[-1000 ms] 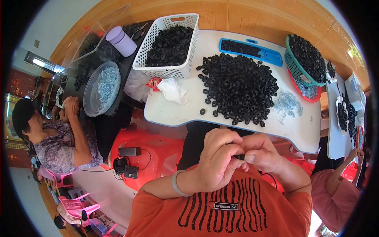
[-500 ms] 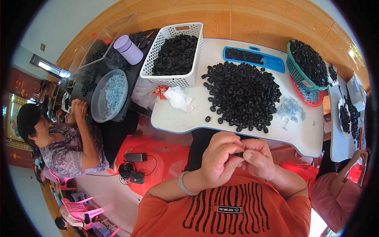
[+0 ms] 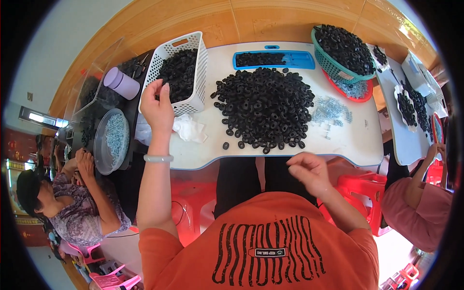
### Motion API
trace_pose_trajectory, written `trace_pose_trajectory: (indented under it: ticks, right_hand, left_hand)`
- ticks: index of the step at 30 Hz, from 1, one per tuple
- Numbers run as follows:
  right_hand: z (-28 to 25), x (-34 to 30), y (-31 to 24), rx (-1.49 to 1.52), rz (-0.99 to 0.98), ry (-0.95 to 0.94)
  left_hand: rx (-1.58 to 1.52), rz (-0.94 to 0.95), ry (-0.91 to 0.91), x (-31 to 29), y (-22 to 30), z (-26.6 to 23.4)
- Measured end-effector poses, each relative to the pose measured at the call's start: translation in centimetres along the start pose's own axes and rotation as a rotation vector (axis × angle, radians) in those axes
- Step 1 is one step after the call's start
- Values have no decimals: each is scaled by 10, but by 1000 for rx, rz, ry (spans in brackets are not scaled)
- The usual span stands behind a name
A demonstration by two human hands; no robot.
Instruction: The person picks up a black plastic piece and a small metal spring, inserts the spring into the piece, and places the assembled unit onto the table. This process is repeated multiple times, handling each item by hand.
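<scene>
My left hand (image 3: 158, 108) is raised at the near left side of a white perforated basket (image 3: 199, 72). Its thumb and bent fingers are apart, and I see nothing between them. Inside the basket lie many small black ring-shaped parts (image 3: 180, 67). Over the table's front edge hovers my right hand (image 3: 311, 174), fingers loosely curled with a gap at the thumb and no object visible. Beyond it, a big heap of the same black parts (image 3: 266, 106) covers the middle of the white table (image 3: 357, 130). Small clear bluish pieces (image 3: 331, 111) are scattered right of the heap.
A blue tray (image 3: 299, 60) with black parts lies behind the heap. A green basket (image 3: 333, 60) stands over a red basin (image 3: 366, 94) at right. White tissue (image 3: 189, 129) lies by the white basket. Co-workers sit left and right; a purple bottle (image 3: 121, 83) stands left.
My hands, together over my lap with a small dark part before, have separated. The left reached forward to the white basket; the dark part no longer shows. The view has shifted right.
</scene>
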State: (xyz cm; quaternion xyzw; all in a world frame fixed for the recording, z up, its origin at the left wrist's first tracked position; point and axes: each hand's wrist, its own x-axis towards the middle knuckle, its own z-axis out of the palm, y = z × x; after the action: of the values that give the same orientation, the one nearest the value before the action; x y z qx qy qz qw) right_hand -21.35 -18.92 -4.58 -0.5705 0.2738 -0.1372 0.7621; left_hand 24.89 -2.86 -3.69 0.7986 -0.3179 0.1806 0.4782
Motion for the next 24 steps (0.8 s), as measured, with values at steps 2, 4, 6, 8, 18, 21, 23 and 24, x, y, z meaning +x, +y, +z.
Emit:
trace_pose_trajectory:
  ticks: [2, 4, 6, 8, 18, 21, 23, 24]
  right_hand:
    - [-39, 7, 10, -94, -101, 169]
    - [-91, 14, 28, -230, -130, 385]
    - [-143, 16, 44, -457, -65, 593]
    - [-172, 27, 57, -687, -205, 612]
    - [-165, 67, 92, -1225, -279, 574]
    - [-158, 67, 95, -1225, -305, 551]
    - [-149, 69, 94, -1222, -289, 526]
    - [-147, 70, 95, -1269, -279, 528]
  left_hand:
    - [184, 59, -54, -3, -13, 10]
    - [323, 252, -46, -22, 11, 34]
    - [193, 320, -81, -59, 51, 56]
    - [133, 312, -143, -110, 71, 71]
    - [104, 82, -417, -241, 13, 88]
    - [135, 84, -488, -237, 1, 83]
    - [131, 79, -480, -239, -7, 79]
    - [116, 75, -475, -241, -11, 79]
